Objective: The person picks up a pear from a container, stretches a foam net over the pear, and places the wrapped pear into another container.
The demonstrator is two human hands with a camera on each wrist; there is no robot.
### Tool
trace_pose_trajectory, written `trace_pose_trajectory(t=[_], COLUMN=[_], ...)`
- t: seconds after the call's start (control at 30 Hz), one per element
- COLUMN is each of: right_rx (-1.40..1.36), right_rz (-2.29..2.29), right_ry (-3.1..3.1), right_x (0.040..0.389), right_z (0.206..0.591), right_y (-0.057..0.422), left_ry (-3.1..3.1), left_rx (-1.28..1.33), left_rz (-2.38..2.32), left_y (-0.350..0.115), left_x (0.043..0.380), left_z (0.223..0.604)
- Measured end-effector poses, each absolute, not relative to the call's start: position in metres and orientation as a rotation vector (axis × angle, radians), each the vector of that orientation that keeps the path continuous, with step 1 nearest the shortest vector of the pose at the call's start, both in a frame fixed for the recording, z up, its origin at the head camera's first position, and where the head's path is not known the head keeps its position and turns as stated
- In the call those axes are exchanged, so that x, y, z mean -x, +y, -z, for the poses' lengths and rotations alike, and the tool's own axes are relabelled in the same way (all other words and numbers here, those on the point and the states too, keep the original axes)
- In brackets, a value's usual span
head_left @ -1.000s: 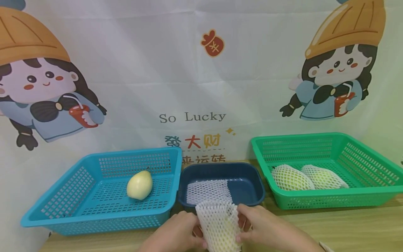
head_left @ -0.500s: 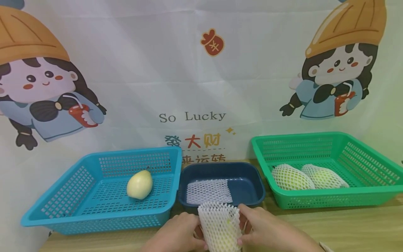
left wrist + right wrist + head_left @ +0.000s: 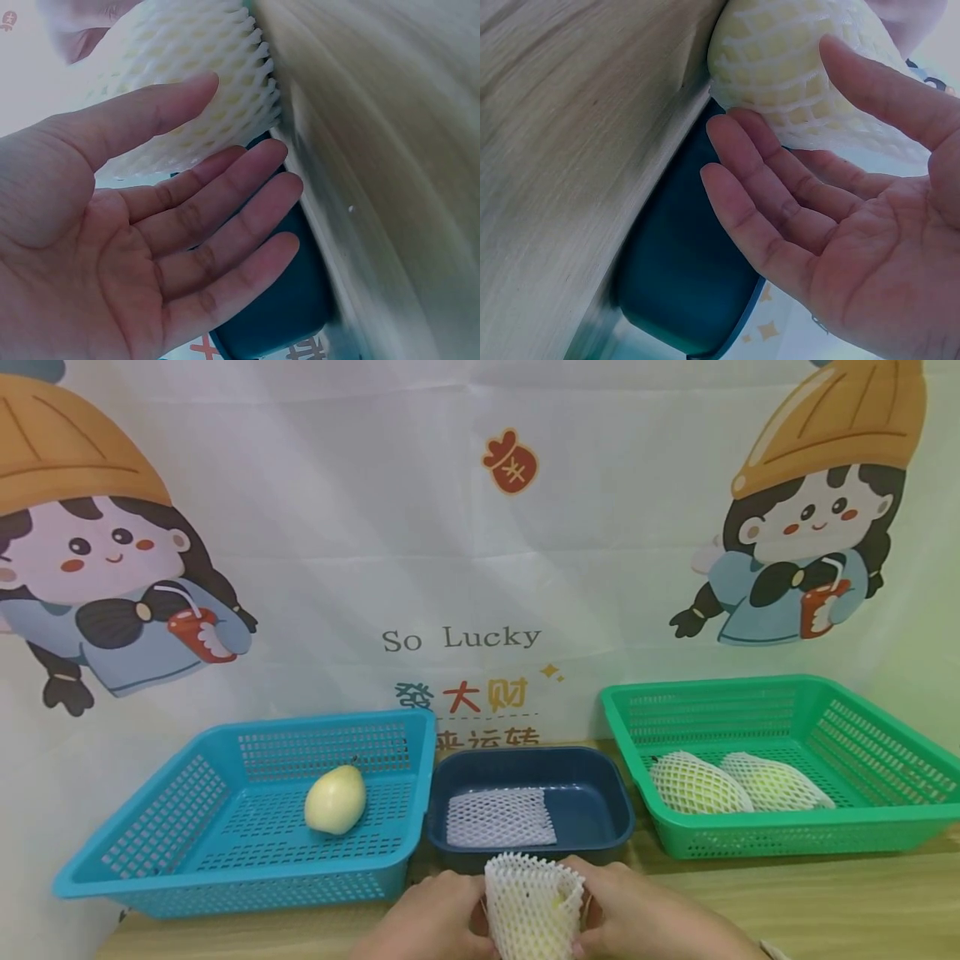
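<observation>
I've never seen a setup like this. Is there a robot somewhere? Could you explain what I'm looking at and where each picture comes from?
There's no robot here: the grip is simply a person's left hand and right hand, both bare. The wide view comes from a camera worn on the head, looking forward and down. The two close views come from wrist cameras, each watching its own hand.

On the wood-grained table, from left to right, are a blue basket with one bare yellowish fruit, a dark blue tray with a flat white net sleeve, and a green basket with two netted fruits.

Between them, the hands hold another fruit in a white net, one hand at each side.
</observation>
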State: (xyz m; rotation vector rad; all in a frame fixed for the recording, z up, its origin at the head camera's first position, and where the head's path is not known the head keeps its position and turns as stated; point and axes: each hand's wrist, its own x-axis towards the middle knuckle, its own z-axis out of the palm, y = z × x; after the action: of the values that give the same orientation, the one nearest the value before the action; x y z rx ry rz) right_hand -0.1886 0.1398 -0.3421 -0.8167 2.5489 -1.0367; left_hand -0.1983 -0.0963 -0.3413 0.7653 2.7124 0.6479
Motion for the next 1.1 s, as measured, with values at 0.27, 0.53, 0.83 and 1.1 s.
trace_pose_trajectory(t=[0.27, 0.53, 0.83, 1.1], right_rx=[0.839, 0.948, 0.929, 0.824], right_rz=[1.048, 1.047, 1.088, 1.191], right_ry=[2.520, 2.529, 2.469, 2.350], right_x=[0.189, 0.191, 0.192, 0.194], right_z=[0.344, 0.347, 0.349, 0.349], right_y=[0.141, 0.143, 0.143, 0.145], left_ry=[2.734, 2.596, 2.593, 2.583], left_rx=[-0.785, -0.776, -0.799, -0.778], left_rz=[-0.687, -0.910, -0.894, -0.950], left_y=[-0.095, -0.097, -0.098, -0.096], left_x=[0.197, 0.197, 0.202, 0.200], left_z=[0.346, 0.349, 0.358, 0.358])
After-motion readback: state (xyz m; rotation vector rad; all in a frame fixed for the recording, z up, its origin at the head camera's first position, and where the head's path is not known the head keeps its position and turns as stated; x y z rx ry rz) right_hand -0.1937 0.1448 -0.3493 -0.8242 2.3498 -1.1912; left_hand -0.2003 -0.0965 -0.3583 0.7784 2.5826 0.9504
